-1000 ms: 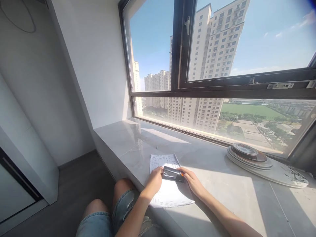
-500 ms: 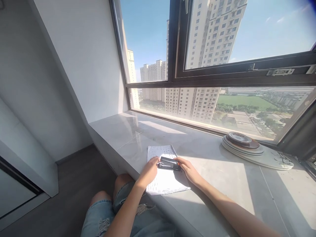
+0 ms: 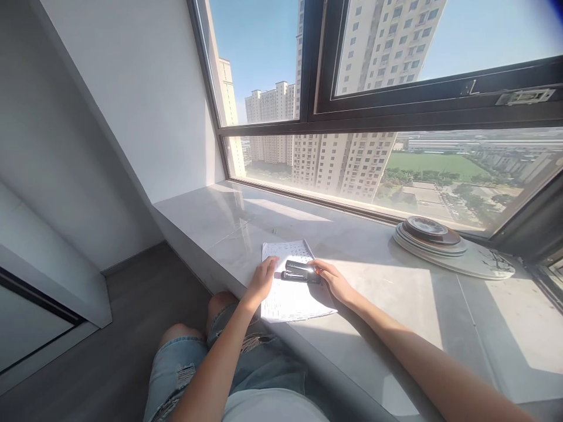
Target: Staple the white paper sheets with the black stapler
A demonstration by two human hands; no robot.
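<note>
A black stapler sits over a stack of printed paper sheets, its top arm raised apart from its base. My right hand is closed on the stapler's right end. At the left edge of the sheets is my left hand, its fingers together and bent on the paper, a little apart from the stapler. The underside of this hand is hidden, so the thumb is hard to see. The sheets lie on a pale stone windowsill.
Stacked plates stand on an oval patterned board at the right by the window. The dark window frame runs along the back. A small object lies beyond the paper. The sill's front edge is close to my legs.
My left hand has let go of the stapler's left end and moved left onto the paper's edge. My right hand keeps hold of the stapler. The view has tilted slightly downward.
</note>
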